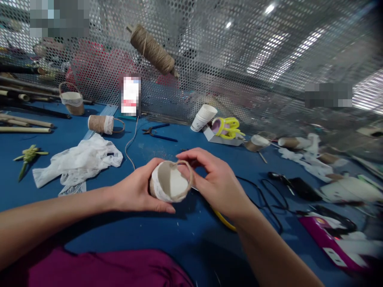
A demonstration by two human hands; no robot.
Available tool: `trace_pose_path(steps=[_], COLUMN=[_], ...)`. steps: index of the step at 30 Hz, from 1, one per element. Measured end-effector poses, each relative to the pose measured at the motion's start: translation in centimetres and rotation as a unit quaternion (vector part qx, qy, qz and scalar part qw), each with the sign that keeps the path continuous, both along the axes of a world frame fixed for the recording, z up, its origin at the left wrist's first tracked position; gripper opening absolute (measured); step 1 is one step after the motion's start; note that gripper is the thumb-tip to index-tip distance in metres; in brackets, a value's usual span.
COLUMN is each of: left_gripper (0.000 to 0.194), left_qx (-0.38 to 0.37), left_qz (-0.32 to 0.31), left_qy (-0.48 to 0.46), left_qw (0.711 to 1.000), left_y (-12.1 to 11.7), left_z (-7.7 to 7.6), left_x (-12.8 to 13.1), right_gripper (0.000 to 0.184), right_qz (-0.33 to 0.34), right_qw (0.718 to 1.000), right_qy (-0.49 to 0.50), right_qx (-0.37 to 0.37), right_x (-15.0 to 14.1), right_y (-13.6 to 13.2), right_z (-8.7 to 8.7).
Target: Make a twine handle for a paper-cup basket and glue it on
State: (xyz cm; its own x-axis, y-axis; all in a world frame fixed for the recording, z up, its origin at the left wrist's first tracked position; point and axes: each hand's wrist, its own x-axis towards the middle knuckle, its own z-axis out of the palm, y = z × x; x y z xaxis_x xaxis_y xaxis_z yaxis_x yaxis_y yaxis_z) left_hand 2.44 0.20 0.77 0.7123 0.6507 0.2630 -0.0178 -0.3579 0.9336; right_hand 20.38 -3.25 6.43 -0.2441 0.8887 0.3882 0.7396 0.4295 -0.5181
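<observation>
My left hand (136,191) is closed round the side of a small paper-cup basket (171,184) wrapped in white lace and jute twine, its open mouth turned toward me. My right hand (214,179) pinches the twine handle at the basket's rim from the right. Both hands hold it just above the blue table (167,231). A strand of twine (131,143) runs up the table to a jute spool (152,50) hanging on the mesh screen.
Left lie white lace fabric (80,161), a finished basket on its side (101,124), another upright (72,101), bamboo sticks (25,124) and a green woven piece (28,155). Pliers (157,133), stacked paper cups (204,116), a yellow tool (227,128), black cables (269,199) and a pink device (326,239) lie behind and right.
</observation>
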Motion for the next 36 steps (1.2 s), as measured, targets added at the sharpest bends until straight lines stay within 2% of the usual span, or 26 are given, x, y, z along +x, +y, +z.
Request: trace_pose_path(steps=[6, 12, 18, 26, 27, 29, 31, 33, 36], left_gripper=[0.068, 0.064, 0.06, 0.059, 0.06, 0.063, 0.067, 0.069, 0.076], left_qx=[-0.007, -0.004, 0.012, -0.012, -0.012, -0.006, 0.005, 0.021, 0.078], left_qz=[-0.045, -0.048, -0.045, -0.047, -0.043, -0.017, 0.026, 0.068, 0.13], left_qy=[0.023, 0.031, 0.036, 0.033, 0.03, 0.016, -0.008, -0.027, -0.019], left_qw=[0.999, 0.998, 0.998, 0.998, 0.999, 1.0, 1.0, 0.997, 0.988], left_y=[-0.4, -0.5, -0.4, -0.5, -0.5, -0.2, 0.4, 1.0, 1.6], left_z=[0.2, -0.1, -0.1, -0.2, -0.3, -0.5, -0.8, -1.3, -1.9], left_x=[0.0, 0.1, 0.1, 0.1, 0.1, 0.1, 0.1, 0.2, 0.2], right_gripper=[0.009, 0.005, 0.007, 0.007, 0.004, 0.012, 0.019, 0.016, 0.023], right_qz=[0.064, 0.046, 0.036, 0.022, 0.013, -0.008, -0.04, -0.071, -0.06], right_qw=[0.996, 0.993, 0.993, 0.994, 0.994, 0.996, 0.998, 0.996, 0.992], right_qy=[-0.06, -0.096, -0.098, -0.077, -0.07, -0.045, -0.009, 0.031, 0.079], right_qx=[-0.024, -0.051, -0.059, -0.074, -0.08, -0.079, -0.055, -0.038, -0.078], right_x=[0.1, -0.1, -0.3, -0.5, -0.4, -0.2, 0.2, 0.4, 0.1], right_y=[-0.4, -0.7, -0.6, -0.4, -0.3, -0.1, 0.0, 0.0, -0.4], right_z=[0.7, 0.8, 0.3, 0.0, 0.1, 0.2, 0.5, 0.7, 0.8])
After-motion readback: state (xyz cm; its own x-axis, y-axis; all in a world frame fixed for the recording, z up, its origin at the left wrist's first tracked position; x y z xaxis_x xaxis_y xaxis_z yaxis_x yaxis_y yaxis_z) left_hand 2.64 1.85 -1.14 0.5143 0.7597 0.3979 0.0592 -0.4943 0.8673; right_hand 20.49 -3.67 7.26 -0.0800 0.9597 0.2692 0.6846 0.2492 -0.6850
